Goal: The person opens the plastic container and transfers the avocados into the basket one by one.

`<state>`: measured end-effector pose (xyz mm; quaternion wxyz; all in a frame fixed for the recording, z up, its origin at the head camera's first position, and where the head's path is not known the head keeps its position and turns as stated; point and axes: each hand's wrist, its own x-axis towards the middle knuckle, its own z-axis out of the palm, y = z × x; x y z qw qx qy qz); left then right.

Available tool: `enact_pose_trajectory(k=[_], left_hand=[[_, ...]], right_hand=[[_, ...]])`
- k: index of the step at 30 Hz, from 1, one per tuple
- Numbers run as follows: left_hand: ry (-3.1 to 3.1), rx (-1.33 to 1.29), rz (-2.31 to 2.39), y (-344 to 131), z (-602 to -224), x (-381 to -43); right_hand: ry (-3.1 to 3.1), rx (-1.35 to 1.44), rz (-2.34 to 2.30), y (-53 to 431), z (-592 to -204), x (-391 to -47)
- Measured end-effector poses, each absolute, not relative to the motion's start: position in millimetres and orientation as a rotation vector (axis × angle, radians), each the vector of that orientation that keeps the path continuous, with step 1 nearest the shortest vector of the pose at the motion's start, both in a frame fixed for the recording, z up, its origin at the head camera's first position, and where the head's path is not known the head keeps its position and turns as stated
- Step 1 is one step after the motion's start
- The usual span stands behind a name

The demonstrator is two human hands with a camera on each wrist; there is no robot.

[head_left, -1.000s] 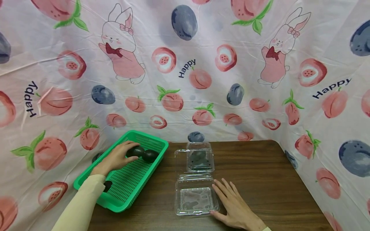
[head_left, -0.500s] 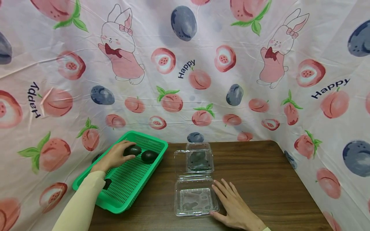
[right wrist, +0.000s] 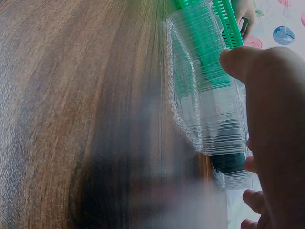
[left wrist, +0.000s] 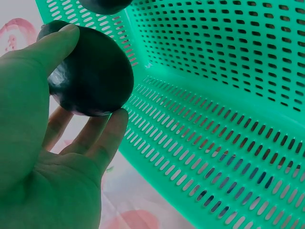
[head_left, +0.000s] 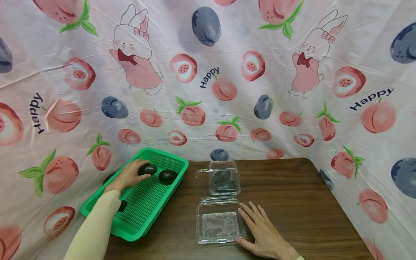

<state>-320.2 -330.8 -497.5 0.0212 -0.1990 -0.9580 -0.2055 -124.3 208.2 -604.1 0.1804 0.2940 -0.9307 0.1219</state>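
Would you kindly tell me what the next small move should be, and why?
I would probably have the left grip lift the dark oval object out of the green basket: the thumb and fingers pinch it, and the transparent container stands open on the table, with the right grip at the container's edge.

Dark oval fruit (left wrist: 97, 71) is gripped, clear clamshell (head_left: 221, 224) open.

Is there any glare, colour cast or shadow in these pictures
Head view: small glints on the clear container; left wrist view: green cast over the left hand, highlight on the dark oval item it holds; right wrist view: hazy reflections on the table, right hand looking dark.
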Motion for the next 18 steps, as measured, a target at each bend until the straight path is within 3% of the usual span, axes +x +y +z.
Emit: enact_pose_trajectory(k=[18], left_hand=[[-2.981,-0.549,-0.677,-332.1,-519.4,-335.7]], right_hand=[[-2.637,0.833,0.336,208.3,-605.5,-125.4]])
